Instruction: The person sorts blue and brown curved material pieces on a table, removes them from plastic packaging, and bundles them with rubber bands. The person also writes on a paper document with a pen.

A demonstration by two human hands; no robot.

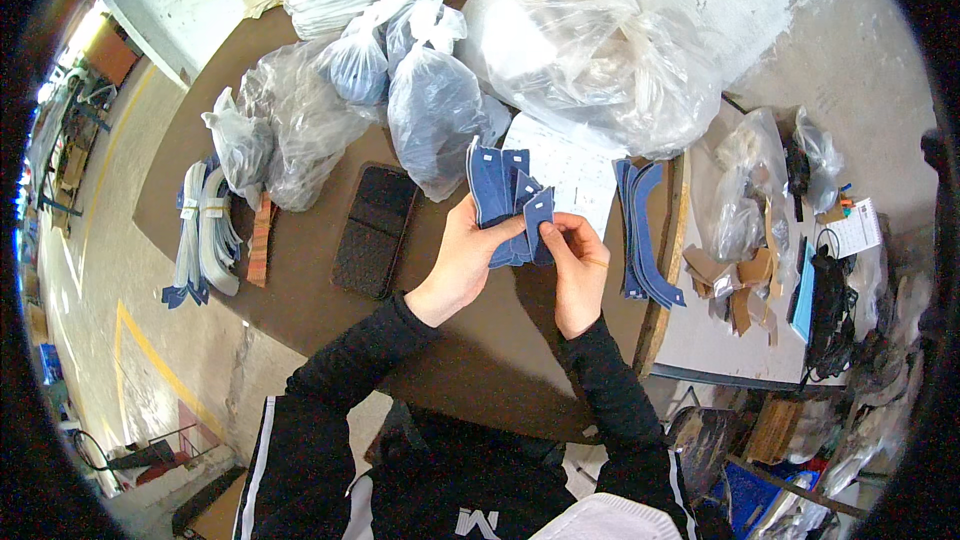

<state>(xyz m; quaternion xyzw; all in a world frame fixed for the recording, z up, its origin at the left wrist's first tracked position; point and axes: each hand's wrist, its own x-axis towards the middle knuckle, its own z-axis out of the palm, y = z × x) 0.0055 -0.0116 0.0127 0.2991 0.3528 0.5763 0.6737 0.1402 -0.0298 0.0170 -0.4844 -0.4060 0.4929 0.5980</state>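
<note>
My left hand (452, 265) is closed round a fanned batch of blue denim pieces (487, 190), thumb across them; small white tags show at their upper ends. My right hand (578, 270) pinches one denim piece (538, 212) between thumb and fingers at the batch's right side. Both hands are raised over the brown table. Just behind them lies a white printed sheet (580, 180). To the right of my right hand, a stack of long curved denim pieces (646, 230) rests near the table's wooden edge.
A dark phone-like case (374, 230) lies left of my hands. Tied bundles of pale strips (212, 230) and an orange-brown strip (260, 240) sit further left. Filled plastic bags (435, 105) and a large clear bag (600, 50) line the back. A side table (720, 340) holds cardboard scraps.
</note>
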